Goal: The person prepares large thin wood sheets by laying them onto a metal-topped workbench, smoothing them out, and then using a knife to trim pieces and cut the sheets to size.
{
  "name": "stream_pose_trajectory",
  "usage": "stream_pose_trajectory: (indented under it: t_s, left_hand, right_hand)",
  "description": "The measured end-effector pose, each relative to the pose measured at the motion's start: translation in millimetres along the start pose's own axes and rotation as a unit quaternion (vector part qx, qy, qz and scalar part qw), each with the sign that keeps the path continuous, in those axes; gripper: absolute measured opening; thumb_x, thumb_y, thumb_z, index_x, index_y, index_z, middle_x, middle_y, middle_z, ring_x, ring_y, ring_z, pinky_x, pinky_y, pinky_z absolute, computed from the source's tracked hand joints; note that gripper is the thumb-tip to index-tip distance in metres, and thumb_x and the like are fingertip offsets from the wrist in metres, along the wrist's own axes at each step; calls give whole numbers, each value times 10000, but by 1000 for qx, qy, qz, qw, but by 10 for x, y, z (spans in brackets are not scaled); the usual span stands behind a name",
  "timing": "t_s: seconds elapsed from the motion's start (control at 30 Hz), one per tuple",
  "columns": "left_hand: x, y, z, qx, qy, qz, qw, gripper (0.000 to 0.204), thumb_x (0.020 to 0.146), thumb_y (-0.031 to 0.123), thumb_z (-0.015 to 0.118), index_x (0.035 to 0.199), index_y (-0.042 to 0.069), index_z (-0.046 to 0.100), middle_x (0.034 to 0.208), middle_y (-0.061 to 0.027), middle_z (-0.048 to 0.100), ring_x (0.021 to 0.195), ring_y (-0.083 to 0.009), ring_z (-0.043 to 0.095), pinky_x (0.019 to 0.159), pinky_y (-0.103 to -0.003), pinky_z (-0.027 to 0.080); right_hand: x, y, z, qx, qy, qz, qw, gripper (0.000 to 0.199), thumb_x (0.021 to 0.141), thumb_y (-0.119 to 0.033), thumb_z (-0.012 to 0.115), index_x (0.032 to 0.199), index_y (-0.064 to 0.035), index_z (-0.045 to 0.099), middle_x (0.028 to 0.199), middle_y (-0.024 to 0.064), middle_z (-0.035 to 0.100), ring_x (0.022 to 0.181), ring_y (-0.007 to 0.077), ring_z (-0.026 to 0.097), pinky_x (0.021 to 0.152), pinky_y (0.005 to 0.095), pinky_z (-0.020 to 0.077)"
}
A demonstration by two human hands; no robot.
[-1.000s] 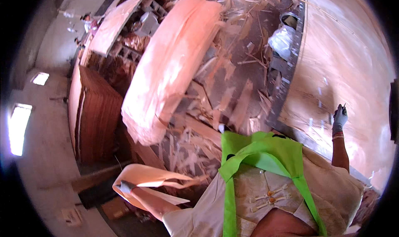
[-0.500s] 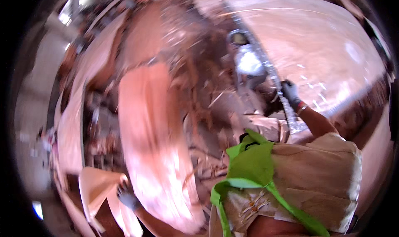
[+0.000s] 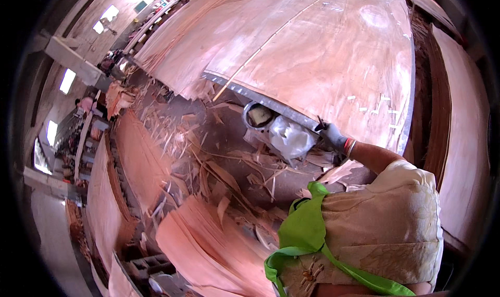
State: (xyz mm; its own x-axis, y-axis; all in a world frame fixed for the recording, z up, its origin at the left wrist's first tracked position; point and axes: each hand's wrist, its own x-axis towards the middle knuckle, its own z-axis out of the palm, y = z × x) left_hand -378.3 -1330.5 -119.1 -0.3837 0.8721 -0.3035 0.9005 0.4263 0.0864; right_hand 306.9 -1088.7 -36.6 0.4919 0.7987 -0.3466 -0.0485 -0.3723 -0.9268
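Note:
My right hand (image 3: 332, 135), in a grey glove with dark fingertips, is at the metal-edged near side of a large worktable (image 3: 312, 62). Its fingers are curled, with a small dark bit showing at their tips; whether that is a tool or the glove is unclear. A pale wood veneer sheet covers the tabletop, and a long thin wooden strip (image 3: 271, 39) lies across it. Small pale tape pieces (image 3: 372, 110) are stuck near the right end. My left hand is out of view. At lower left, a stack of reddish veneer sheets (image 3: 208, 245) spreads out.
Below the table edge stand a round metal bucket (image 3: 259, 115) and a white plastic bag (image 3: 291, 136). Veneer scraps (image 3: 208, 177) litter the floor. More veneer stacks stand at left (image 3: 104, 203) and right (image 3: 463, 135). A person (image 3: 88, 105) is at far left.
My view has swung, bringing more of the tabletop into sight. The left hand, earlier holding a veneer sheet at lower left, has left the picture. My right hand stays at the table edge.

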Motion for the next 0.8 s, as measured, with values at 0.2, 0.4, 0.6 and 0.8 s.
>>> stream_pose_trajectory:
  t_s: [0.2,0.4,0.6,0.8]
  left_hand:
    - [843,66,-114,-41,-94,-6,995,389,861,292,531,1165,56,584,1094,-162,630,940,-348,610,804,-439,485]
    - [2175,31,-408,-26,-58,104,993,440,841,361,585,1086,-3,611,1039,-207,641,933,-347,623,829,-424,479]
    - [4105,1461,-1005,8,-173,255,951,408,844,315,582,1113,8,589,1042,-199,633,928,-357,611,823,-432,474]
    - [5456,3897,-1602,60,-182,507,840,384,848,269,579,1140,20,568,1045,-191,625,923,-366,598,817,-440,468]
  right_hand:
    - [621,-615,839,-71,-102,-48,991,174,885,-133,519,984,-20,606,806,48,620,572,121,563,492,265,430]
    - [2171,-257,1089,166,89,-70,980,197,879,-111,514,1020,-5,602,836,88,642,601,159,588,563,305,499]
    - [2646,3,1017,84,209,19,974,164,870,-105,515,930,-5,630,740,81,637,626,184,614,555,302,500]
    - [1541,-556,1202,-1,308,83,948,219,858,-256,624,850,-39,654,558,18,564,451,108,512,426,263,399]
